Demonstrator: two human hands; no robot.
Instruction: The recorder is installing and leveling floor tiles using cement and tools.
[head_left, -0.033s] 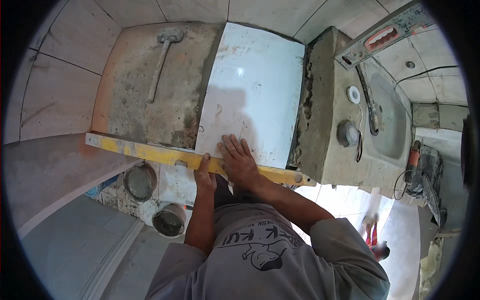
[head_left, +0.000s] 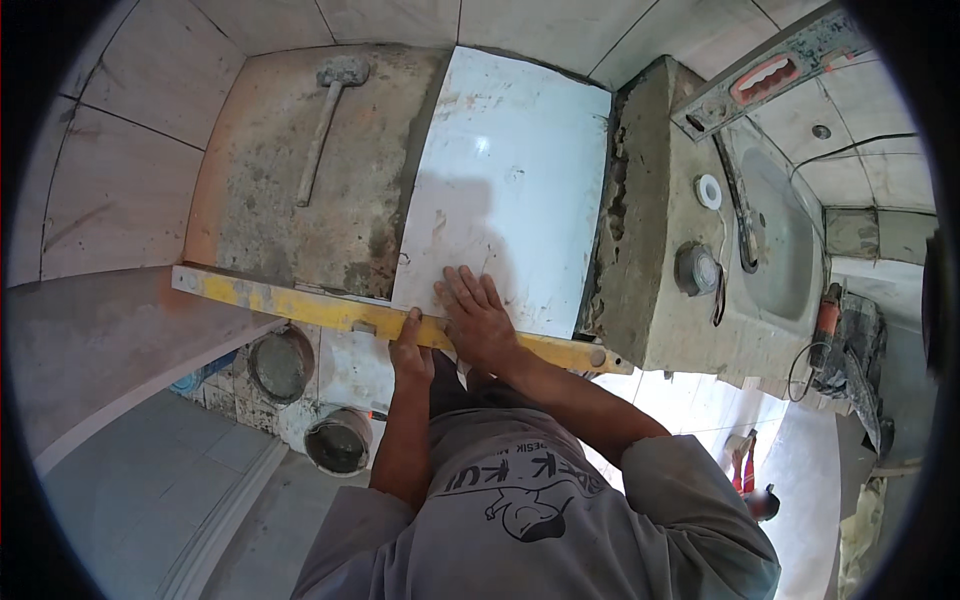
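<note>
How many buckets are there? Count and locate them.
2, both on the person's left: one bucket nearer the yellow bar; a second bucket nearer the left forearm. Others may be hidden.

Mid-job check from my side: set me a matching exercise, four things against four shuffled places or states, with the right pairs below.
Things
1. Left hand
2. Right hand
3. Mallet
4. Sink

Places or states
A. Lying on the bare concrete, left of the white tile
B. Recessed, toward the right of the view
C. Thumb over the yellow bar
D. Fingers spread flat on the white tile

Pairs: 1-C, 2-D, 3-A, 4-B
</note>
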